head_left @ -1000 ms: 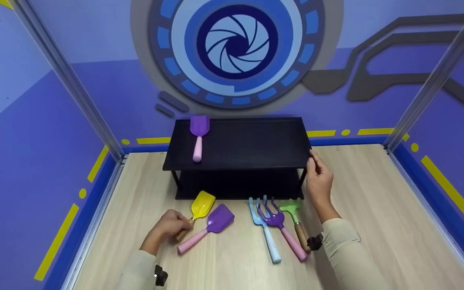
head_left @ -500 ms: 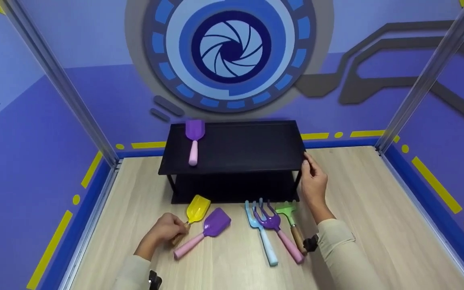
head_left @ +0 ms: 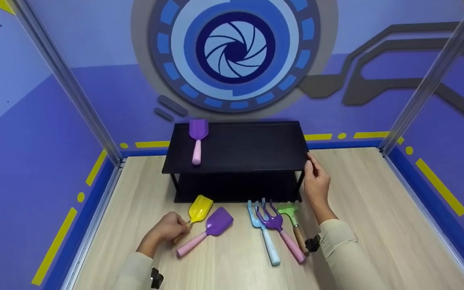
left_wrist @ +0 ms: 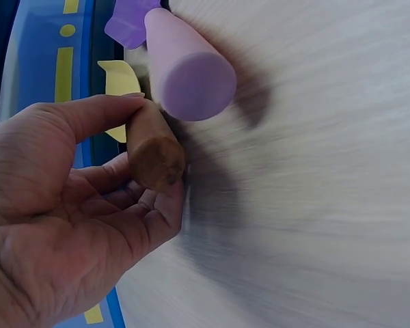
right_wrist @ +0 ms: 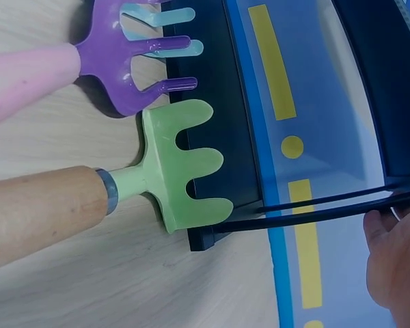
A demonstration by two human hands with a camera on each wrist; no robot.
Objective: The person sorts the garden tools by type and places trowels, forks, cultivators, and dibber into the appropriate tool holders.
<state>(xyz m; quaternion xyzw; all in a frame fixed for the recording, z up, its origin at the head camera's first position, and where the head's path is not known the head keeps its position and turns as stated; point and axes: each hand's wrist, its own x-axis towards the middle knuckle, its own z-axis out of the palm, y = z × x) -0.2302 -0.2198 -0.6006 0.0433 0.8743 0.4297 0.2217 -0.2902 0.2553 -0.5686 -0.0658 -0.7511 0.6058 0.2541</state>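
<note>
My left hand (head_left: 169,226) pinches the wooden handle of a yellow toy shovel (head_left: 200,208) between thumb and fingers. In the left wrist view, the handle's butt end (left_wrist: 157,162) faces the camera. Beside it lies a purple shovel (head_left: 219,221) with a pink handle, on the table. At the right end of a black two-tier rack (head_left: 240,147), my right hand (head_left: 317,185) holds the side by the upper shelf; some of its fingers are hidden in the right wrist view. Another purple shovel (head_left: 198,129) lies on the top shelf, at the left.
In front of the rack's right half lie a light blue fork (head_left: 270,245), a purple fork (head_left: 273,221) partly over it, and a green rake (right_wrist: 181,167) with a wooden handle. Their tines reach the lower shelf's front edge. Printed walls (head_left: 107,92) enclose the wooden table (head_left: 361,181).
</note>
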